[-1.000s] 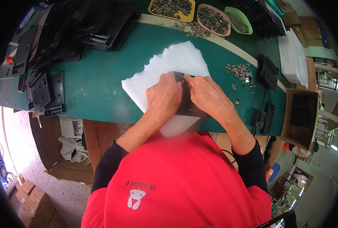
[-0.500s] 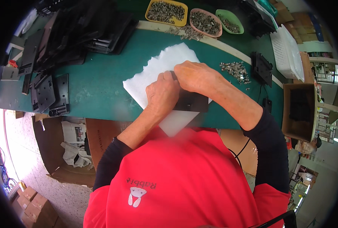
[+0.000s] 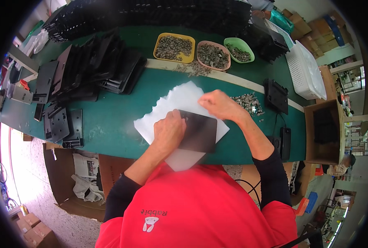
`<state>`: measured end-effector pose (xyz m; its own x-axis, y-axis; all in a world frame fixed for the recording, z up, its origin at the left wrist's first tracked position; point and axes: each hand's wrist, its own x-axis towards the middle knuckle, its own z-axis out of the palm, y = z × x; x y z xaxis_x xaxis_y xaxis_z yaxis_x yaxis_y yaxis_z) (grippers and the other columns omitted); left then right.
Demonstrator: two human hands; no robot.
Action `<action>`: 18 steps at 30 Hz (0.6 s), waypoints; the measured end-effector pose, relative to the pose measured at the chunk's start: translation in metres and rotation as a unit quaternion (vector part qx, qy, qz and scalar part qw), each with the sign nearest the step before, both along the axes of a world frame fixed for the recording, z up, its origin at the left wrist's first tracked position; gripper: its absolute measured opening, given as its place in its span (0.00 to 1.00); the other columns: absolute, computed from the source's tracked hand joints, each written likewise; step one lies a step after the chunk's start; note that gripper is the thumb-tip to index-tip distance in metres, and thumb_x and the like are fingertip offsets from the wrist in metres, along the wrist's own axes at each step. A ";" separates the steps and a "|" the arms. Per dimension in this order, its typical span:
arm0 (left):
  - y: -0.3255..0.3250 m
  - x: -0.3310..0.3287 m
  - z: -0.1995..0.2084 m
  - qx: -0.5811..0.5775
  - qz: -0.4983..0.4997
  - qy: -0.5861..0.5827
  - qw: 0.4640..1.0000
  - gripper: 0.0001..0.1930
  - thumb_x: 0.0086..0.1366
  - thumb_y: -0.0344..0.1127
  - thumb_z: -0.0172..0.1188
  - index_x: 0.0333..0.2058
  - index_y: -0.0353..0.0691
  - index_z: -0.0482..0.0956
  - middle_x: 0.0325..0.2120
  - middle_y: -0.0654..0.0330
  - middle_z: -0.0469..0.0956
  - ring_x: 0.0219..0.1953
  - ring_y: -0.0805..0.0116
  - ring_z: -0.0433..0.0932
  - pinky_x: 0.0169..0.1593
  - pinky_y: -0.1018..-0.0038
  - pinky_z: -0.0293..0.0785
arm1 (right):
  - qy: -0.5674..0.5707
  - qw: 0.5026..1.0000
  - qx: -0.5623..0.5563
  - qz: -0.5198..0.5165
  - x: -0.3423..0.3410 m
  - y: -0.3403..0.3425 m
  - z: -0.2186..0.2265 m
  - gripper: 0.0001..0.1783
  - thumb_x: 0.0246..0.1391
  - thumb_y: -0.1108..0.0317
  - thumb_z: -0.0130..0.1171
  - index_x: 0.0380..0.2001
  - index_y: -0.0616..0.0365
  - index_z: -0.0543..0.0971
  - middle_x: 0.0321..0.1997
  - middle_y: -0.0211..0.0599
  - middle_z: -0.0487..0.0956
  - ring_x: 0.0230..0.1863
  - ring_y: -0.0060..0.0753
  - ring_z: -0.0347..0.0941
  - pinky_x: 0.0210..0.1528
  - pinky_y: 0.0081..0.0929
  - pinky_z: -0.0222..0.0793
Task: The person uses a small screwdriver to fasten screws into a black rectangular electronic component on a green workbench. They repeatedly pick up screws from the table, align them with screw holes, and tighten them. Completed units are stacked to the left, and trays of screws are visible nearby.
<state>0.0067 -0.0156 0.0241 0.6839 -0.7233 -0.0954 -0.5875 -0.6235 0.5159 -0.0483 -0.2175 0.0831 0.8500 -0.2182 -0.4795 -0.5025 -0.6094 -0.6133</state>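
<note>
A flat black plate (image 3: pixel 201 134) lies on a white foam sheet (image 3: pixel 173 100) at the front of the green bench. At the plate's left edge, my left hand (image 3: pixel 170 131) is closed, with its fingertips at the upper left corner. My right hand (image 3: pixel 222 105) hovers beyond the upper right edge of the plate, apart from it. Its fingers are curled together, and whatever they hold, if anything, is too small to make out. Close to the right hand, a loose pile of small metal parts (image 3: pixel 250 104) is spread on the bench.
Behind stand a yellow tray (image 3: pixel 156 54), a pink tray (image 3: pixel 228 62) and a green tray (image 3: pixel 252 55) of small metal parts. Black plates (image 3: pixel 105 66) are stacked at left. To the right are a black bracket (image 3: pixel 276 96), a white basket (image 3: pixel 302 70) and a cardboard box (image 3: pixel 341 136).
My right hand has left the plate's top edge and moved right, toward the loose parts. My left hand stays at the plate. The view has shifted to show more of the bench's far side.
</note>
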 end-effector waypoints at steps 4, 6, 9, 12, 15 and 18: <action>-0.004 0.036 0.003 -0.092 -0.156 -0.055 0.982 0.13 0.60 0.38 0.61 0.41 0.37 0.77 0.31 0.51 0.79 0.32 0.48 0.80 0.38 0.56 0.76 | -0.138 0.988 -0.017 -0.063 0.008 -0.029 -0.031 0.13 0.61 0.62 0.56 0.32 0.62 0.79 0.18 0.32 0.74 0.18 0.23 0.69 0.23 0.26 0.65; -0.013 0.050 0.003 -0.137 -0.205 -0.071 0.967 0.12 0.60 0.37 0.61 0.40 0.38 0.79 0.31 0.51 0.78 0.33 0.48 0.79 0.38 0.57 0.75 | -0.226 0.969 -0.074 -0.060 0.018 -0.037 -0.055 0.12 0.59 0.63 0.57 0.32 0.63 0.80 0.21 0.34 0.77 0.21 0.25 0.72 0.28 0.27 0.68; -0.050 0.073 0.008 -0.057 -0.118 0.065 0.989 0.10 0.59 0.36 0.62 0.36 0.36 0.78 0.31 0.49 0.78 0.34 0.47 0.78 0.39 0.57 0.74 | -0.291 0.941 -0.112 -0.128 0.027 -0.035 -0.072 0.11 0.56 0.64 0.59 0.33 0.63 0.81 0.25 0.38 0.80 0.28 0.28 0.76 0.34 0.28 0.71; -0.095 0.090 -0.009 -0.172 -0.022 -0.029 0.984 0.10 0.60 0.36 0.61 0.32 0.34 0.76 0.32 0.46 0.78 0.34 0.43 0.78 0.38 0.56 0.74 | -0.300 0.932 -0.100 -0.177 0.027 -0.032 -0.077 0.11 0.55 0.65 0.60 0.34 0.63 0.82 0.28 0.39 0.82 0.31 0.28 0.78 0.37 0.27 0.72; -0.123 0.097 -0.023 -0.141 0.012 -0.076 0.987 0.10 0.61 0.36 0.61 0.30 0.33 0.76 0.33 0.44 0.78 0.35 0.42 0.79 0.38 0.54 0.74 | -0.285 0.935 -0.072 -0.197 0.025 -0.031 -0.080 0.11 0.54 0.65 0.58 0.35 0.62 0.82 0.33 0.46 0.83 0.38 0.44 0.80 0.42 0.34 0.74; -0.129 0.098 -0.032 -0.127 0.024 -0.065 0.990 0.10 0.60 0.36 0.62 0.31 0.34 0.77 0.33 0.44 0.79 0.37 0.40 0.78 0.39 0.52 0.75 | -0.279 0.935 -0.078 -0.203 0.022 -0.027 -0.077 0.12 0.54 0.65 0.57 0.36 0.61 0.82 0.35 0.50 0.83 0.40 0.52 0.81 0.44 0.37 0.74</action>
<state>0.1047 -0.1444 -0.0083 0.7127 -0.6791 0.1758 -0.6317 -0.5123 0.5818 -0.0264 -0.2449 0.0057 0.7898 -0.6084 0.0778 -0.3413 -0.5413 -0.7684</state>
